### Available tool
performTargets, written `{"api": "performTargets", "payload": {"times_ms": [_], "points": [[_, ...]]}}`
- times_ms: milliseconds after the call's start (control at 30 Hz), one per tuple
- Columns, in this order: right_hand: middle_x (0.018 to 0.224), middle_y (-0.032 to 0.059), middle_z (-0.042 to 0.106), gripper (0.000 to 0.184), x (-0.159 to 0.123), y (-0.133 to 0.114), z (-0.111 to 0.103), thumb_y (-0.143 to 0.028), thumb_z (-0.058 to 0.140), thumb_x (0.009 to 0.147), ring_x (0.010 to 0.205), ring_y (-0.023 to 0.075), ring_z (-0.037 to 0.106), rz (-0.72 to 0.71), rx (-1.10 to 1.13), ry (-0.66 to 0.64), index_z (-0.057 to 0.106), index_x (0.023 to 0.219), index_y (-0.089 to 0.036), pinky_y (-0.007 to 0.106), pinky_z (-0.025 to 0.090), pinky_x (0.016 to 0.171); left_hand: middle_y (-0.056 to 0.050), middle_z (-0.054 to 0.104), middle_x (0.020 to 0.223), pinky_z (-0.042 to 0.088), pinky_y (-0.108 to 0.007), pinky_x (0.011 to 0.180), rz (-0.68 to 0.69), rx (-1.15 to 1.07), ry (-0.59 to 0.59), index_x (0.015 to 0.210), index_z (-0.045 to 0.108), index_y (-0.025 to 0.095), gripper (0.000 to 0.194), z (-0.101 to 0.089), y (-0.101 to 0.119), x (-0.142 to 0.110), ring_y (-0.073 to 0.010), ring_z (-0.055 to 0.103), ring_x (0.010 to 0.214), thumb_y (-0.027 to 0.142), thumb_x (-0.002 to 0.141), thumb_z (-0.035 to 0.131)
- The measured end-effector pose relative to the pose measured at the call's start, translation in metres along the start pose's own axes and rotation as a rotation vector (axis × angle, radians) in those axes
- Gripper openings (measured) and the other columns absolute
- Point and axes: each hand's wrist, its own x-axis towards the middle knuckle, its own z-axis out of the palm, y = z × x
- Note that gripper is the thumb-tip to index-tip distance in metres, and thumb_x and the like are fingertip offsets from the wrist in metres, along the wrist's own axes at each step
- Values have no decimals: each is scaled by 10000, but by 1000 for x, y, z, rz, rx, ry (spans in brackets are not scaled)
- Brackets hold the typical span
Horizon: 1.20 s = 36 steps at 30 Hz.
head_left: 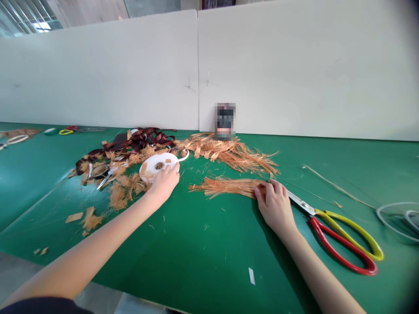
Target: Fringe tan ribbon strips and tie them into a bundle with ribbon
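Note:
My left hand [165,182] is at the near right edge of a flat white spool [149,169] with a dark hub, its fingers curled against the rim. Bits of tan material lie on the spool's face, and a loose white loop curves off beside it. Farther right, my right hand [276,207] bends over one end of a bundle of tan raffia strands [227,186], fingers closed on it. The fingertips are partly hidden. Large scissors [347,240] with one red and one yellow handle lie just right of that hand, blades towards it.
Dark brown ribbon [150,138] and frayed tan scraps [122,192] are heaped at the left, with small scissors [104,179] among them. More raffia [234,153] lies behind the bundle. A blurred upright box [224,121] stands against the white panel [294,69]. Clear tubing [397,218] coils at the right.

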Motion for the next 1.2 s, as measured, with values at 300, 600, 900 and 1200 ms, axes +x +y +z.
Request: {"api": "performTargets", "payload": {"times_ms": [300,600,900,1200], "points": [[1380,202,489,443,5,-12,-17,-406,450,925,1289,334,436,-144,74,-62,542,1260,-132,517,415,996,-278,580,1168,540,-351,642,-39,132,-68,956,708,3,391,1,14,6,-292,643,859,-123,710,432],[1522,48,316,449,7,-40,-27,-339,324,982,1405,238,293,-499,187,-434,434,1406,-241,486,257,1140,-286,564,1243,536,-364,666,-11,225,-25,996,711,6,471,6,20,-1,-323,636,953,-132,734,345],[1489,153,364,522,30,-69,-8,-390,428,941,1403,316,279,-219,310,-447,456,1391,-127,556,143,1152,-274,606,1164,520,-402,704,24,265,59,966,721,24,463,-1,27,0,-323,623,982,-132,722,361],[1373,169,492,669,8,-125,-29,-106,603,745,1024,211,629,-207,785,-460,402,1382,-147,361,530,884,-93,641,831,469,-328,671,237,174,240,763,706,109,317,-48,72,-57,-208,589,741,-81,719,456]]}}
